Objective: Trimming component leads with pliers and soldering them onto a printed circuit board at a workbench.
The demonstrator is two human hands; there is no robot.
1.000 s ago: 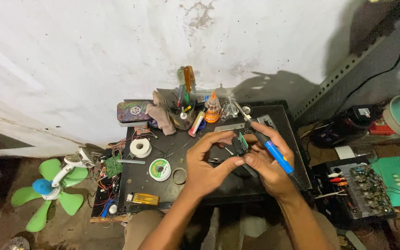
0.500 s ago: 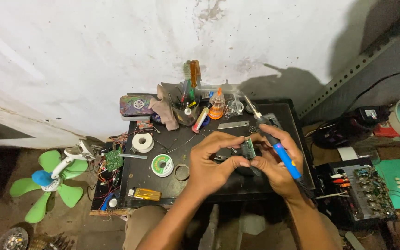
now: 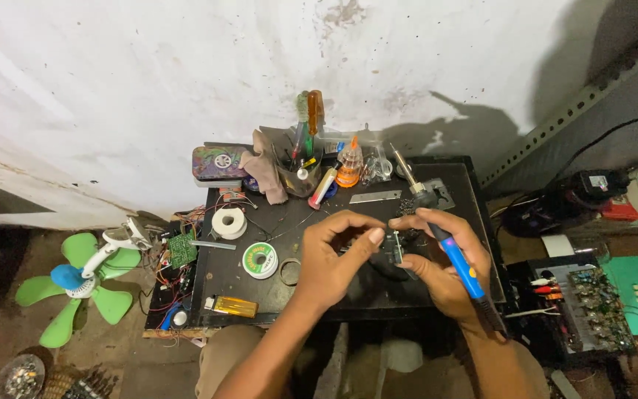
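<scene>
Over a small black worktable (image 3: 245, 295), my left hand (image 3: 334, 258) pinches a small dark electronic part (image 3: 395, 247) between thumb and fingertips. My right hand (image 3: 444, 270) holds a blue-handled soldering iron (image 3: 458, 267), its metal tip pointing up and left toward the table's back, and its fingers also touch the small part. Both hands meet just right of the table's middle.
A solder spool (image 3: 261, 260), a white tape roll (image 3: 229, 222), a cup of screwdrivers (image 3: 304, 166), a patterned tin (image 3: 220, 162) and a yellow block (image 3: 234, 306) sit on the table. A green fan (image 3: 75, 284) lies left, and a circuit board (image 3: 592, 310) lies right. A white wall stands behind.
My hands have drawn closer together around the small part, with slight shifts in finger position. The soldering iron stays in my right hand, and the view has shifted slightly.
</scene>
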